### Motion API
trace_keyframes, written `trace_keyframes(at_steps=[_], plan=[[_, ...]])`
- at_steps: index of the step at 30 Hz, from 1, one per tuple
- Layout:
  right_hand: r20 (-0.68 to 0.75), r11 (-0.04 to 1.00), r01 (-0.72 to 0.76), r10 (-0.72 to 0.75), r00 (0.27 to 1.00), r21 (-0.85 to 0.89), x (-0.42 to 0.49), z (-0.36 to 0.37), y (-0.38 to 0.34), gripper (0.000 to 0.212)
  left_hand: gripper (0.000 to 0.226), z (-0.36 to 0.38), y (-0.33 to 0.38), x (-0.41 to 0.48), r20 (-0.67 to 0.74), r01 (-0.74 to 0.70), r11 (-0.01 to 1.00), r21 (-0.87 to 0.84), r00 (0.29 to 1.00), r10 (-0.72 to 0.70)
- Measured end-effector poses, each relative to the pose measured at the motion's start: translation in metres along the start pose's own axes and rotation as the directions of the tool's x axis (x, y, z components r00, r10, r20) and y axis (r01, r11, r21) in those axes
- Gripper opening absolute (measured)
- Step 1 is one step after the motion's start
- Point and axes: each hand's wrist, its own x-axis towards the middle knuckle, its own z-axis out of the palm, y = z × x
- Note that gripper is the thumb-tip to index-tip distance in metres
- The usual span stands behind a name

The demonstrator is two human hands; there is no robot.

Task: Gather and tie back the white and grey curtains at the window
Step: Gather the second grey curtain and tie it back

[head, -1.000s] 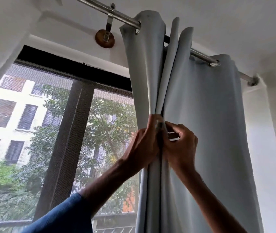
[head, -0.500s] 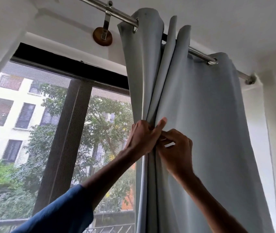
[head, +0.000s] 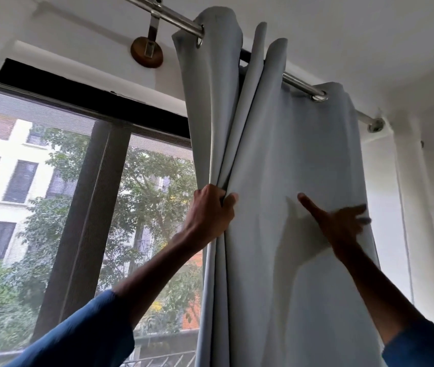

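A pale grey curtain (head: pixel 298 154) hangs by metal eyelets from a steel rod (head: pixel 178 21) at the window's right side. Its left folds are bunched together, and my left hand (head: pixel 210 213) grips that bunch with fingers and thumb curled round it. My right hand (head: pixel 340 221) is spread, fingers straight, against the flat right part of the same curtain; its fingertips are motion-blurred. A thin white curtain (head: pixel 427 221) hangs further right, beside the wall. No tie-back is visible.
The dark window frame (head: pixel 83 102) and its vertical post (head: pixel 86 221) stand to the left, with trees and a building outside. A round wooden bracket (head: pixel 147 51) holds the rod. A thin cord (head: pixel 405 234) hangs at the right. The white ceiling is close above.
My right hand let go of the folds and moved right, opening flat on the curtain. My left hand stayed on the bunched folds and closed round them.
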Motion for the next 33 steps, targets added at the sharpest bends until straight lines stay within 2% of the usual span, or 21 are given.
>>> trace_keyframes(at_steps=[1, 2, 3, 4, 5, 7, 8, 12, 16, 22, 25, 28, 30, 33], plan=[[0.037, 0.997, -0.07, 0.068, 0.997, 0.039, 0.008, -0.003, 0.004, 0.152, 0.057, 0.0, -0.001, 0.0, -0.001, -0.013, 1.0, -0.01, 1.0, 0.013], [0.07, 0.997, -0.079, 0.078, 0.995, 0.013, 0.011, -0.003, 0.009, 0.157, 0.057, 0.001, -0.003, 0.0, -0.003, -0.022, 1.0, -0.012, 1.0, 0.022], [0.097, 0.998, -0.05, 0.053, 0.994, -0.035, 0.012, -0.001, 0.014, 0.159, 0.057, 0.001, -0.003, -0.001, -0.006, -0.025, 1.0, -0.012, 1.0, 0.025], [0.116, 0.998, -0.008, 0.016, 0.993, -0.069, 0.011, 0.003, 0.018, 0.152, 0.057, 0.001, -0.003, -0.002, -0.01, -0.026, 1.0, -0.012, 1.0, 0.026], [0.116, 0.996, 0.045, -0.036, 0.993, -0.081, 0.011, 0.008, 0.02, 0.134, 0.056, 0.002, -0.004, -0.002, -0.017, -0.029, 1.0, -0.01, 0.999, 0.029], [0.064, 0.969, 0.21, -0.203, 0.977, -0.129, 0.01, 0.016, 0.023, 0.084, 0.057, 0.002, -0.004, -0.002, -0.016, -0.019, 1.0, -0.005, 1.0, 0.019], [0.037, 0.942, 0.289, -0.287, 0.957, -0.172, 0.008, 0.018, 0.023, 0.068, 0.056, 0.002, -0.004, -0.002, -0.012, -0.009, 1.0, -0.004, 1.0, 0.009], [-0.016, 0.878, 0.384, -0.405, 0.914, -0.286, -0.014, 0.016, 0.01, 0.046, 0.059, 0.001, -0.002, -0.002, -0.008, 0.001, 1.0, 0.028, 1.0, -0.001], [0.0, 0.757, 0.457, -0.517, 0.856, -0.468, -0.03, 0.017, -0.001, 0.027, 0.059, 0.002, 0.0, -0.004, 0.007, 0.018, 0.996, 0.088, 1.0, -0.019], [0.072, 0.62, 0.576, -0.645, 0.761, -0.533, -0.076, 0.031, -0.03, 0.025, 0.053, 0.008, 0.01, -0.003, 0.035, 0.025, 0.992, 0.126, 0.999, -0.03], [0.183, 0.558, 0.695, -0.705, 0.686, -0.454, -0.111, 0.059, -0.042, 0.026, 0.046, 0.012, 0.008, 0.002, 0.086, 0.022, 0.991, 0.133, 0.996, -0.033], [0.261, 0.518, 0.78, -0.746, 0.613, -0.351, -0.131, 0.084, -0.045, 0.03, 0.035, 0.005, -0.002, 0.006, 0.123, 0.081, 0.996, 0.041, 0.989, -0.085], [0.257, 0.511, 0.779, -0.749, 0.611, -0.363, -0.126, 0.09, -0.045, 0.024, 0.038, -0.005, -0.006, 0.007, 0.102, 0.138, 0.99, 0.019, 0.985, -0.139], [0.252, 0.466, 0.743, -0.738, 0.626, -0.48, -0.118, 0.088, -0.037, 0.033, 0.04, -0.01, -0.005, 0.005, 0.035, 0.057, 0.993, 0.104, 0.998, -0.061]])
